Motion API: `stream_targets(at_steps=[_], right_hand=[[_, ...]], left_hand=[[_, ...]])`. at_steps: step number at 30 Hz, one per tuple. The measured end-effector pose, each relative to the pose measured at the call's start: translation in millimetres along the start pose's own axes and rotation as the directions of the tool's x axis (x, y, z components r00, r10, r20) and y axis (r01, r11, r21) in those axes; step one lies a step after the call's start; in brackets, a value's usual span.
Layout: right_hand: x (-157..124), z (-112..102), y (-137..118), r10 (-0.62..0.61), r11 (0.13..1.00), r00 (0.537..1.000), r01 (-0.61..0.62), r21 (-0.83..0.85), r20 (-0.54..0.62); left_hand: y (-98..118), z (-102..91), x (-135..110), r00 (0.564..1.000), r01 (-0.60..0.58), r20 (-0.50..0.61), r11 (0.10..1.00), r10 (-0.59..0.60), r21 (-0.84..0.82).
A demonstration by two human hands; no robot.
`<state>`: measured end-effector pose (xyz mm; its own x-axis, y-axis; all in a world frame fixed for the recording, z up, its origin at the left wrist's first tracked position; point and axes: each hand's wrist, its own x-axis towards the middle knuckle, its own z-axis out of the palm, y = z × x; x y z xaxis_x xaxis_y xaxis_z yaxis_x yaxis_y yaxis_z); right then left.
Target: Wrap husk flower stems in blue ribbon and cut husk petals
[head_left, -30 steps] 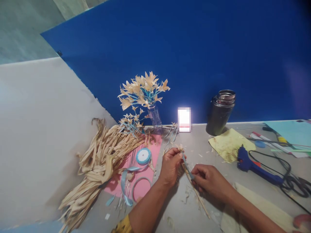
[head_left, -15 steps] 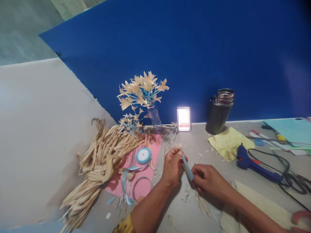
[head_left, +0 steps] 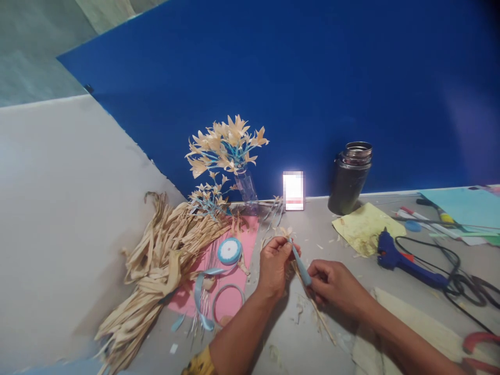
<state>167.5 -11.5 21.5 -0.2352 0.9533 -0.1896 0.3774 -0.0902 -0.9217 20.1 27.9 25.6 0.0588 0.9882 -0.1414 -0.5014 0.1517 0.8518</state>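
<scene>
My left hand [head_left: 275,263] is closed, its fingertips pinching the top of a thin stick [head_left: 321,319] just under a small husk flower [head_left: 288,232]. My right hand [head_left: 334,284] is closed too, thumb and fingers gripping the same stick lower down, where blue ribbon [head_left: 301,266] wraps it. The stick slants between my hands over the middle of the grey bench [head_left: 289,333], its bare end pointing near and right. Left of my hands a ribbon roll [head_left: 229,250] lies on pink paper [head_left: 250,234], beside a pile of husks [head_left: 156,260]. Further off, a vase [head_left: 246,187] of husk flowers stands against a blue board [head_left: 312,78]. To the right are a glue gun [head_left: 406,261] and a dark jar [head_left: 349,179].
</scene>
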Motion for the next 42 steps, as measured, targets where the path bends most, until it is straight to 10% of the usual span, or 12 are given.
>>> stream_targets(at_steps=[15,26,42], right_hand=[[1.2,-1.1,1.9,-0.039,0.995,0.999,0.037,-0.088,-0.016],[2.1,1.8,5.7,0.035,0.985,0.999,-0.037,0.166,0.014],[1.3,2.9,8.0,0.011,0.978,0.998,-0.023,0.209,0.057]], left_hand=[[0.9,1.0,-1.7,1.0,0.005,-0.003,1.0,-0.005,0.013],[3.0,-0.4,-6.3,0.999,0.047,0.02,0.998,-0.046,-0.032],[10.2,-1.0,-6.0,0.988,0.03,-0.156,0.985,-0.004,0.168]])
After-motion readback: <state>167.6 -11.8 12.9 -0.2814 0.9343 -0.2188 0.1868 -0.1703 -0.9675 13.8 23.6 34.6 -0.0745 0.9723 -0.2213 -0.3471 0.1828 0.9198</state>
